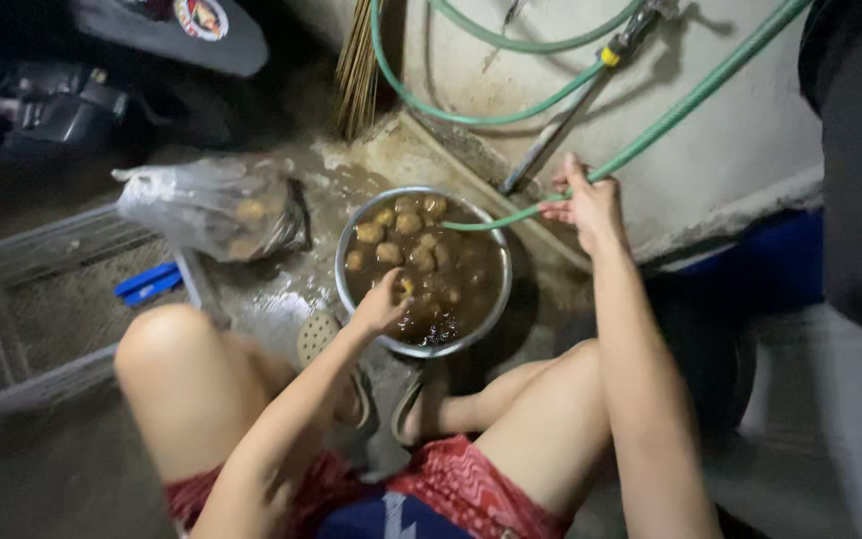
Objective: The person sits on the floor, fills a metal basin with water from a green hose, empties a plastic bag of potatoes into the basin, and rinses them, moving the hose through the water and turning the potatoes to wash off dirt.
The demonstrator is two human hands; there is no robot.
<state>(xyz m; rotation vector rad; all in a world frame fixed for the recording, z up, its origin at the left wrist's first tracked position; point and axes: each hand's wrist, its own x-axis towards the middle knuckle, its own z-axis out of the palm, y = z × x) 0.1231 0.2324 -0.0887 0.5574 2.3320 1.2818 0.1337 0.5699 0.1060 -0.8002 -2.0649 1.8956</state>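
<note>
Potatoes (403, 238) sit in muddy brown water inside a round metal basin (491, 299) on the wet floor, between the squatting person's knees. Left hand (383, 302) reaches over the near rim, fingers closed on 1 potato at the water's surface. Right hand (586, 203), at the far right of the basin, is clamped on a green hose (670, 120) whose end dips into the water. Left of the basin lies a clear plastic bag (216, 205) with more potatoes.
</note>
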